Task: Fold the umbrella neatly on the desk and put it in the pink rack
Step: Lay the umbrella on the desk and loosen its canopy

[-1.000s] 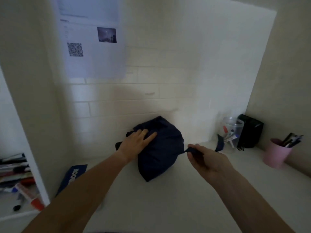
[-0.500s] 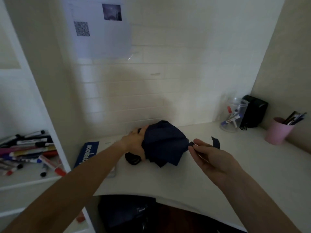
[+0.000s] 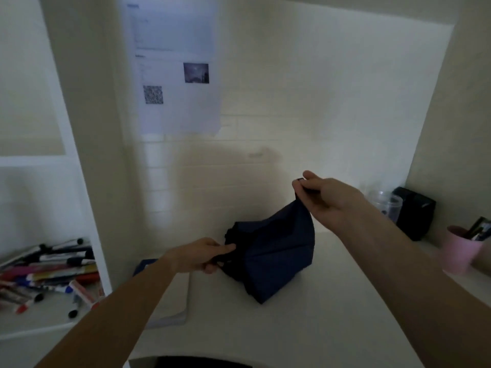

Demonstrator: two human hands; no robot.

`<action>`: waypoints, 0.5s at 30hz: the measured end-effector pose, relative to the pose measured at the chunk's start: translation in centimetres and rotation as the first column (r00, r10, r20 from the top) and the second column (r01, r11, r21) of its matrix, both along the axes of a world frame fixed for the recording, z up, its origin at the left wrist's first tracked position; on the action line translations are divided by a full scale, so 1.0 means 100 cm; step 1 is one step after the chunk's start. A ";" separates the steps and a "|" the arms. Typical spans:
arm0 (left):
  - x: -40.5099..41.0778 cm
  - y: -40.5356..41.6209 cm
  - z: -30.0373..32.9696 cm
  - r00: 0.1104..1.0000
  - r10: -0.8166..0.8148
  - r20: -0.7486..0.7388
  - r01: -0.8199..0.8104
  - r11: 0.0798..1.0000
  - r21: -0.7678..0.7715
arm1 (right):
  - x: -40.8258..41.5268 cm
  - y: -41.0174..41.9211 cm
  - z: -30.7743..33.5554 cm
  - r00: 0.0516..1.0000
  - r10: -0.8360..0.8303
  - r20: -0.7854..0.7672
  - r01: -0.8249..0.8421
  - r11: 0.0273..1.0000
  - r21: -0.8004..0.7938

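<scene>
Desk (image 3: 305,335): pale, mostly bare in front of me, walled at the back and right, cabinet panel on the left. Navy umbrella (image 3: 276,258) sits mid-desk, collapsed but the canopy is loose and bunched, lower corner touching the surface.

Left hand (image 3: 196,257): fingers clenched around the dark handle end of the umbrella, low, just above the desk. Right hand (image 3: 329,200): thumb and fingers pinched on the closing strap (image 3: 309,189), pulled up and right so the fabric is taut from that corner.

Step, as I read it: still folding, pleats not yet wound. Next move probably needs the left hand to anchor or twist the shaft while the right wraps the strap around the canopy and fastens it. Strap fastener isn't visible, can't tell its type.

Room: open desk toward me and right of the umbrella. Notebook (image 3: 172,301) lies just left of it. Clear jar (image 3: 388,205) and black box (image 3: 414,212) near the right hand, back corner. Pink cup (image 3: 461,252) holding pens, far right, well apart; presumably the rack, already partly full.
</scene>
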State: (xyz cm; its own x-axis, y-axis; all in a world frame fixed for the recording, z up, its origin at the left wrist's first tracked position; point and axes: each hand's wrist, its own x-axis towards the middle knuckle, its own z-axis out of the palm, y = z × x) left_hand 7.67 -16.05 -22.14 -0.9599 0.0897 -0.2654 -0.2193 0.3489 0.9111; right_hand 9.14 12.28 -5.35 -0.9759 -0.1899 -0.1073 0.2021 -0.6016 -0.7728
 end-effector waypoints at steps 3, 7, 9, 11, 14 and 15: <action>-0.010 0.005 0.014 0.987 0.122 -0.105 -0.113 0.990 0.090 | -0.013 -0.011 0.037 0.997 -0.031 -0.073 0.032 0.999 0.007; -0.026 0.004 0.033 0.913 0.212 -0.347 -0.191 0.977 0.095 | -0.002 -0.003 0.065 0.981 -0.089 -0.171 0.083 0.996 -0.044; -0.029 0.002 0.043 0.871 0.236 -0.431 -0.217 0.972 0.092 | 0.010 0.008 0.059 0.977 -0.113 -0.183 0.109 0.994 -0.032; -0.031 0.002 0.044 0.838 0.256 -0.482 -0.248 0.965 0.080 | 0.021 0.020 0.038 0.983 -0.105 -0.151 0.108 0.994 0.009; -0.030 0.007 0.026 0.827 0.246 -0.506 -0.270 0.963 0.026 | 0.039 0.034 -0.011 0.994 -0.096 -0.053 0.099 0.993 0.056; -0.028 0.010 0.016 0.833 0.243 -0.497 -0.280 0.960 0.000 | 0.044 0.038 -0.030 0.994 -0.112 -0.002 0.112 0.992 0.063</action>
State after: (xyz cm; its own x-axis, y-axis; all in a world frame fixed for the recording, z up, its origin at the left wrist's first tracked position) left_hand 4.84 -15.03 -20.55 -0.9514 -0.1838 0.2472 0.1550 0.4081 0.8997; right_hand 13.58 16.05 -8.36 -0.9905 -0.0720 -0.1167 0.1369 -0.5708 -0.8096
